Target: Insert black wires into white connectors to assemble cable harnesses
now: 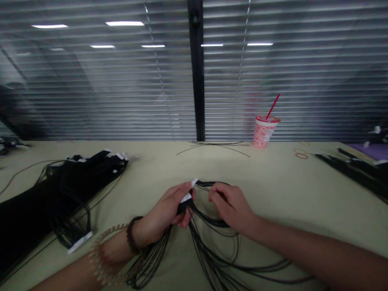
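My left hand (165,210) is closed around the end of a bundle of thin black cables (204,246), near the middle of the table. White tags or connectors (186,197) stick out between its thumb and fingers. From there the cables fan out toward me and to the right in loose loops. My right hand (233,206), just to the right, has its fingers curled in on some strands of the same cables. Its fingertips are partly hidden, so I cannot tell how many strands it holds.
A large pile of black cables (60,190) with white ends covers the table's left side. More black cable bundles (354,171) lie at the right edge. At the back are loose thin wires (215,144), a pink cup (263,133) with a straw, and rubber bands (301,156).
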Tool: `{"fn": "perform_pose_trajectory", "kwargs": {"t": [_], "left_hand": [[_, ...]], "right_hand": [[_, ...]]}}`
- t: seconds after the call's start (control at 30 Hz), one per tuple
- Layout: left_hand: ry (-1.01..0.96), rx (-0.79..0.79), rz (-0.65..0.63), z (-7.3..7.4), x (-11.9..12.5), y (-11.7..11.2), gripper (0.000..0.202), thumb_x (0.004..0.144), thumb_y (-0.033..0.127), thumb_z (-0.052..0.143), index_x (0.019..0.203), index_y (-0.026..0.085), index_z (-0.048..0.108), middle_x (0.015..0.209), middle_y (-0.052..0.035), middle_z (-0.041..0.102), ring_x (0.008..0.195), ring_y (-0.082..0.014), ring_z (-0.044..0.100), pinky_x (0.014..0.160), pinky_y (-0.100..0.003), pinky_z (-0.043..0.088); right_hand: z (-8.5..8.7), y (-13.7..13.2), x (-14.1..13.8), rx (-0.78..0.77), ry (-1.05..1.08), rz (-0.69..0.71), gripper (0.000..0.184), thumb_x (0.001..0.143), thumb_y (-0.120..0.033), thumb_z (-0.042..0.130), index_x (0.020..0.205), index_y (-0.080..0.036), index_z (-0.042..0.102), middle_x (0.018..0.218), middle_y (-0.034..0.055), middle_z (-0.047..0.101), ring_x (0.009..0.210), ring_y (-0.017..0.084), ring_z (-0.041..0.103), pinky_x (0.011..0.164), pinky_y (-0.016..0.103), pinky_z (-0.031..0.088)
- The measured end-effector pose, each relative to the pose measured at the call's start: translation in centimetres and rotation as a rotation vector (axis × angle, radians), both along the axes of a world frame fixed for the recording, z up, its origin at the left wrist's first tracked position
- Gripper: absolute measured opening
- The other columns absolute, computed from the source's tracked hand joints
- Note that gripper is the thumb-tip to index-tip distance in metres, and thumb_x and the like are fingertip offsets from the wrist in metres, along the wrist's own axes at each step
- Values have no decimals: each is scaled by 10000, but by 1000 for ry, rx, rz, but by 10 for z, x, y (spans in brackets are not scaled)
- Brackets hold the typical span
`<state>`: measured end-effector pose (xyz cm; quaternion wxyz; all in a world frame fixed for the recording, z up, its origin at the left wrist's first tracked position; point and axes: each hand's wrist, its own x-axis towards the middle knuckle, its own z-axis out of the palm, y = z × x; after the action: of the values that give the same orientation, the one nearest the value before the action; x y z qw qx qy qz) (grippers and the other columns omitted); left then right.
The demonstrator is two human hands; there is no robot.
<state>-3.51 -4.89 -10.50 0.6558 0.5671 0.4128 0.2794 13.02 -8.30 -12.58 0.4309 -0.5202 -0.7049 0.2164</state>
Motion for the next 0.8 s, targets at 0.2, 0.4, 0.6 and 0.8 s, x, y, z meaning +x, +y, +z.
{"fn": "perform_pose_trajectory", "kwargs": {"t": [0.2,0.4,0.6,0.8], "left_hand": [[12,15,1,0,-1,0,356,820,480,352,738,165,495,323,47,452,264,-58,357,293,-137,148],[41,28,-12,2,1,-2,360,820,491,341,736,171,483,314,47,452,255,-59,355,290,-137,145],[122,38,-64,7,4,-8,358,832,471,332,701,171,476,312,39,467,253,-60,355,289,-142,169],[134,45,-67,6,4,-8,361,832,492,319,719,183,468,294,56,433,249,-62,343,294,-141,182]], "right_hand": [[-1,-1,0,-4,34,-7,200,812,-198,388,659,-157,509,456,-38,428,454,77,419,449,187,271],[2,-2,-1,69,-69,84,177,786,-165,426,628,-145,503,521,-40,417,476,62,361,463,189,253],[4,-2,-1,127,-127,99,193,798,-155,421,627,-146,510,525,-44,413,494,63,369,493,192,260],[5,-3,0,70,-81,79,202,809,-171,408,625,-154,488,510,-39,439,479,66,388,480,183,275]]}}
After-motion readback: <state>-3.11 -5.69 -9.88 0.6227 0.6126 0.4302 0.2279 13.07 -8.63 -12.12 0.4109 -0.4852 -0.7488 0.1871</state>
